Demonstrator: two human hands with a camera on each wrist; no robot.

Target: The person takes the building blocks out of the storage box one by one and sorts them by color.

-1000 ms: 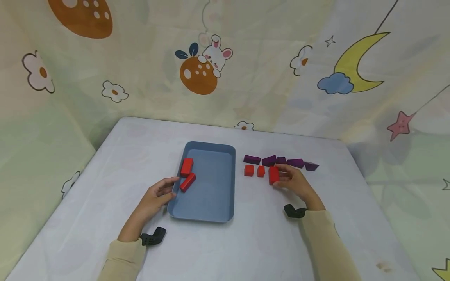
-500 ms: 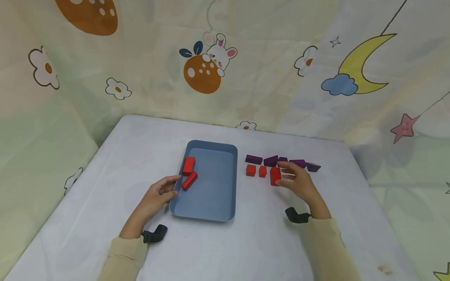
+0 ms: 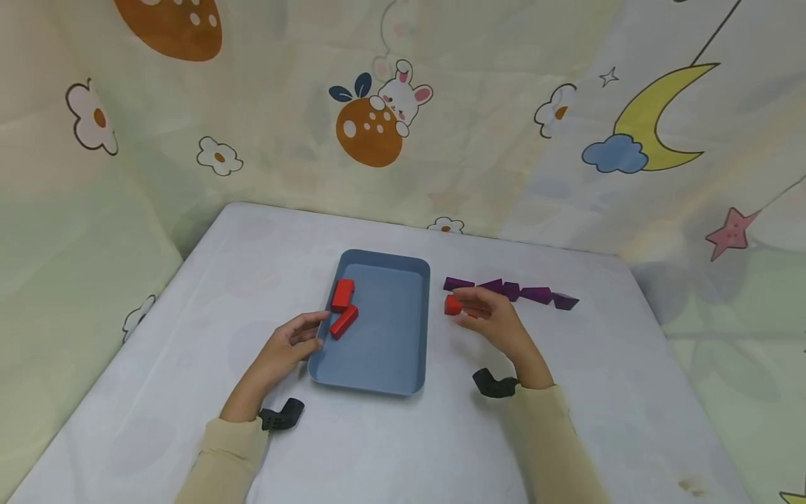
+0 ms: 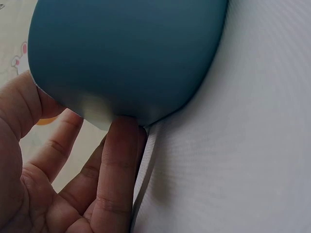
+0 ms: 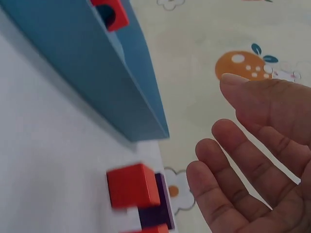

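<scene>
My left hand [image 3: 292, 346] holds the left rim of a blue-grey tray [image 3: 387, 350], thumb and fingers at its edge; the left wrist view has a finger against the tray's wall [image 4: 131, 63]. Inside the tray, along its left side, lie two red blocks, an upper block [image 3: 343, 295] and a slanted block [image 3: 343, 322]. Over the red blocks to the right of the tray hovers my right hand [image 3: 497, 325], fingers parted and holding nothing. One red cube [image 3: 452, 305] shows left of its fingertips, also a red cube [image 5: 132, 187] in the right wrist view; the hand mostly hides the others.
Behind the red blocks runs a row of several purple blocks [image 3: 536, 295], partly covered by the right hand. The white table [image 3: 403, 448] meets a patterned cloth backdrop [image 3: 271, 91] at its back edge. Each wrist wears a black camera, such as the right camera [image 3: 494, 384].
My right hand has left the larger red block and moved leftward over the smaller red cubes. The left hand stays at the tray's rim. The head view has shifted slightly.
</scene>
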